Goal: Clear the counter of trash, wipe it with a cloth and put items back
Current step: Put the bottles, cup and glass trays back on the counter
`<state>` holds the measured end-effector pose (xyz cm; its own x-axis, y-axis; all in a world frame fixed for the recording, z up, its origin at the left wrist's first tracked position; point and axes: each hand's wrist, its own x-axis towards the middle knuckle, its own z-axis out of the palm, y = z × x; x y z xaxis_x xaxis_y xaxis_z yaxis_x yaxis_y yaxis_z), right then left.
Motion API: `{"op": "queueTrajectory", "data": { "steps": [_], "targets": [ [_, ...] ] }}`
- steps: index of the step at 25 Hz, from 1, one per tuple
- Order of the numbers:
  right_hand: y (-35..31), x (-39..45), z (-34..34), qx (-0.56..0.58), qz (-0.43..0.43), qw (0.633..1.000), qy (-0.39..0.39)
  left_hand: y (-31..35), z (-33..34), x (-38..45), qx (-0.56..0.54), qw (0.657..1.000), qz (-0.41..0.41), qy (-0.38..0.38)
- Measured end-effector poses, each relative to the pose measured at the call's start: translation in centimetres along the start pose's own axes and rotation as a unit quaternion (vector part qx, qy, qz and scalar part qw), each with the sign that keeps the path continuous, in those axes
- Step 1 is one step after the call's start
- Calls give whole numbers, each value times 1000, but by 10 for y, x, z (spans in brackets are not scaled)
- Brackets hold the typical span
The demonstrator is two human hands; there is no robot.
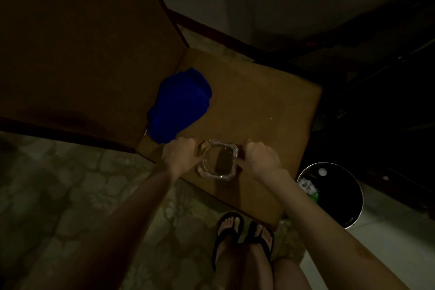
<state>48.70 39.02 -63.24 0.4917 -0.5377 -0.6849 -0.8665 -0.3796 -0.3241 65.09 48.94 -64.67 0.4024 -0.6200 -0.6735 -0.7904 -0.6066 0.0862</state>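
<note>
Glass ashtray (pixel 217 159) sits near the near-left edge of the brown table (pixel 270 106), and I have a hand on each side of it: my left hand (pixel 182 154) against its left wall, my right hand (pixel 260 158) against its right wall. The fingers of both look curled round its sides, though the light is too dim for me to say how firmly, or whether it is lifted or resting. The bowl looks empty from here. The blue cloth (pixel 180 106) lies bunched on the far-left part of the table, touching nothing but the top. The trash bin (pixel 329 195) stands on the floor to the right, with crumpled scraps visible inside. I judge the clearing done and likely the wiping too, since I see only a tiny pale speck on the top; what remains seems to be setting the ashtray in place and dealing with the cloth.
</note>
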Motion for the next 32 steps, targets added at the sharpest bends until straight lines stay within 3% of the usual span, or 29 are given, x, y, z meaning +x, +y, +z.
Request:
{"op": "queueTrajectory", "data": {
  "steps": [7, 14, 19, 32],
  "targets": [
    [8, 30, 30, 147, 29, 983, -102, 0, 31, 29, -159, 986, -36, -25],
    [14, 21, 22, 237, 30, 967, -87, 0, 5, 13, -354, 933, -49, -46],
    [7, -30, -52, 239, -17, 970, -34, 14, -67, -35, -428, 902, -12, -55],
    [-28, -243, -303, 272, -120, 948, 110, 107, -336, -196, -322, 929, 184, -3]
  ]
}}
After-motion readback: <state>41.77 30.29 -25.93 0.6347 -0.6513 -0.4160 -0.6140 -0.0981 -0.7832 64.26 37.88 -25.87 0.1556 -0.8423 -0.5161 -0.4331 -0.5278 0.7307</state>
